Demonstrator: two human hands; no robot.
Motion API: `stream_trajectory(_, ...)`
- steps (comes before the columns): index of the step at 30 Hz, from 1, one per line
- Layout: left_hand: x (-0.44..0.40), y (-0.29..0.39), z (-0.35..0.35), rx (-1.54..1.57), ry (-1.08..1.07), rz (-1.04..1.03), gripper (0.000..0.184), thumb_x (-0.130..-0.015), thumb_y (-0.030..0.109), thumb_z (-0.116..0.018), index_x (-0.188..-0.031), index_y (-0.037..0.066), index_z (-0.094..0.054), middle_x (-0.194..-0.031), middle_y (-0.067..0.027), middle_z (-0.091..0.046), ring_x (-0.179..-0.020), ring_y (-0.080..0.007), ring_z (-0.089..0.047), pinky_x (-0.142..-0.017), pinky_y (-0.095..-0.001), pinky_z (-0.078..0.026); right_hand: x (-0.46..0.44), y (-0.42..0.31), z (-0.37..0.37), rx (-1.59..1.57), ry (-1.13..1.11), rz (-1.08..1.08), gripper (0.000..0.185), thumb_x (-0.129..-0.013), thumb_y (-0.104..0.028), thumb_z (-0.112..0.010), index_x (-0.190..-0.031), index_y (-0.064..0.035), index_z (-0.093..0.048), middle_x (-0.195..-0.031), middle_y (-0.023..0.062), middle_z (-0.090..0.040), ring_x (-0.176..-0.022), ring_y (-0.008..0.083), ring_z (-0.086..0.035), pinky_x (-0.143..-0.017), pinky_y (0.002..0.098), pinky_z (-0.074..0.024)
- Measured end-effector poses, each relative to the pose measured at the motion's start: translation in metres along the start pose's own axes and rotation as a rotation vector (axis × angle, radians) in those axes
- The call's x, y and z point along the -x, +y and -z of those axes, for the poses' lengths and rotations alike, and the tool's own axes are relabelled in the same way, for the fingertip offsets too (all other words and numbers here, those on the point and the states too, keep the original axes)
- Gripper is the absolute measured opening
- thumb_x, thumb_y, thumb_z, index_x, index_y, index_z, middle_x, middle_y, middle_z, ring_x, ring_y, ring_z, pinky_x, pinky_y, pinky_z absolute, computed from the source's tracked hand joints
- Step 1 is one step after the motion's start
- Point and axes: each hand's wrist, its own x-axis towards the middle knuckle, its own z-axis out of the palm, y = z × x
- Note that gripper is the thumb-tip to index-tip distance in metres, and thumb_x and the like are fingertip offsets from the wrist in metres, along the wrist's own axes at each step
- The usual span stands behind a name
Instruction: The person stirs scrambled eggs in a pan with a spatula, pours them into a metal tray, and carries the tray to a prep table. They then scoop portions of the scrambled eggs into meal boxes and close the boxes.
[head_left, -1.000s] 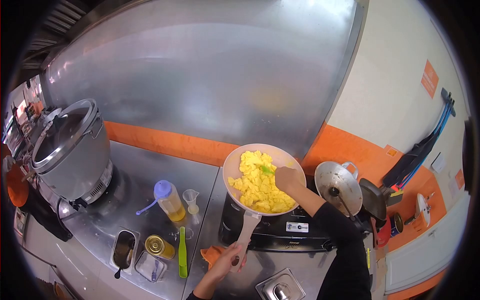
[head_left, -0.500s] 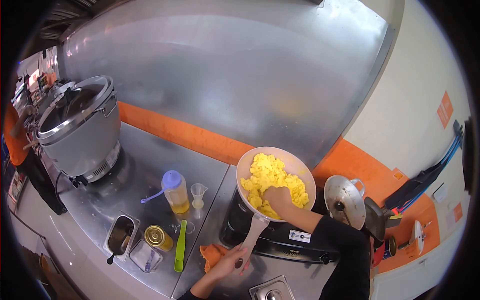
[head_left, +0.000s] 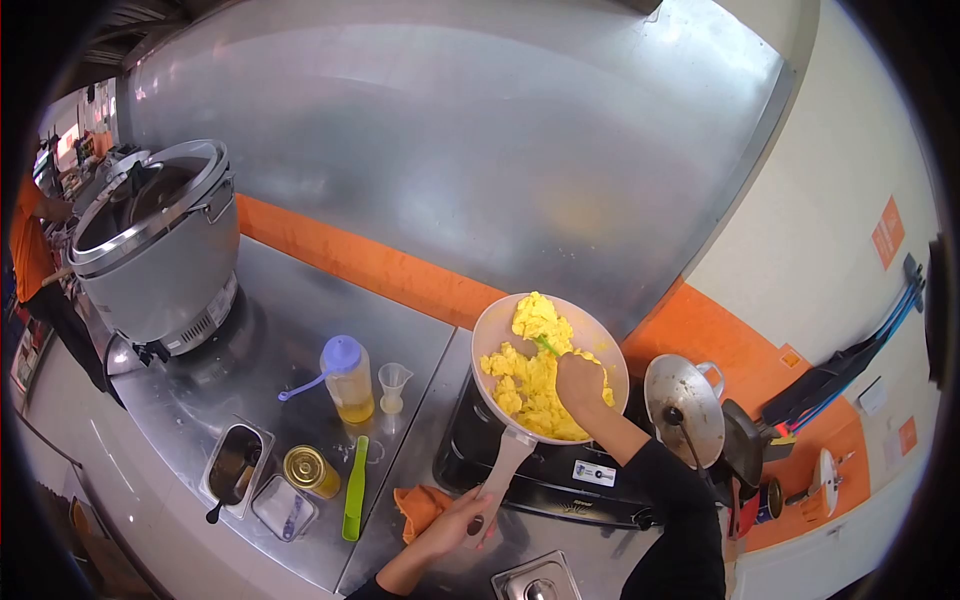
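Note:
My left hand (head_left: 455,525) is closed around the handle of the frying pan (head_left: 512,455), which sits on a black portable stove (head_left: 545,480). Scrambled eggs (head_left: 530,385), bright yellow and in soft clumps, cover much of the pan's pale inside. Over the pan's right half, my right hand (head_left: 582,385) is closed on a green cooking utensil (head_left: 546,345). Only a short green length of it shows among the eggs; its working end is hidden.
An orange cloth (head_left: 420,510) lies beside the handle. Left are an oil bottle (head_left: 350,385), small measuring cup (head_left: 394,388), green measuring spoon (head_left: 355,490), can (head_left: 310,470), metal container (head_left: 238,465) and rice cooker (head_left: 165,265). A wok (head_left: 684,400) stands right. A person (head_left: 45,270) is far left.
My right hand has shifted slightly right and turned. Some eggs are heaped toward the pan's far side, and the green utensil has come into sight. My left hand keeps its hold on the handle.

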Motion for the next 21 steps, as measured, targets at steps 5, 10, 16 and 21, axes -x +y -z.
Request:
stream_trajectory(5,0.002,0.003,-0.002,0.001,-0.007,-0.002,0.037,-0.091,0.035,-0.037,-0.115,0.006,-0.038,-0.064,-0.0046,-0.048,-0.056,-0.0105,-0.049,-0.043,-0.0218,-0.038,-0.002,0.011,0.005,0.040,0.003,-0.107,0.024,-0.084,-0.021,-0.050,-0.070,-0.0043,-0.060,-0.062,0.0122,-0.061,-0.056,0.0250,-0.062,-0.052,0.0350,-0.0483)
stream_trajectory(10,0.000,0.000,0.000,-0.014,-0.006,-0.008,0.036,-0.091,0.035,-0.038,-0.114,0.007,-0.038,-0.065,-0.0047,-0.049,-0.056,-0.0107,-0.049,-0.044,-0.0219,-0.039,0.002,0.044,0.011,0.107,-0.076,0.021,0.016,-0.079,-0.016,-0.052,-0.069,-0.0067,-0.061,-0.063,0.0104,-0.061,-0.057,0.0250,-0.062,-0.053,0.0343,-0.0479)
stream_trajectory(16,-0.001,0.001,0.001,0.007,-0.026,0.004,0.037,-0.091,0.035,-0.038,-0.114,0.006,-0.038,-0.065,-0.0050,-0.050,-0.056,-0.0110,-0.049,-0.044,-0.0221,-0.040,0.035,0.047,0.015,0.206,-0.240,0.380,0.016,-0.075,-0.016,-0.053,-0.064,-0.0100,-0.062,-0.061,0.0079,-0.061,-0.058,0.0213,-0.062,-0.053,0.0337,-0.0465)
stream_trajectory(21,0.000,0.001,0.000,-0.006,-0.005,0.005,0.038,-0.091,0.035,-0.038,-0.115,0.006,-0.039,-0.065,-0.0053,-0.050,-0.056,-0.0113,-0.049,-0.044,-0.0224,-0.040,-0.013,0.064,0.064,0.203,-0.126,0.223,0.014,-0.073,-0.014,-0.054,-0.064,-0.0114,-0.065,-0.061,0.0061,-0.062,-0.059,0.0211,-0.063,-0.052,0.0356,-0.0464)
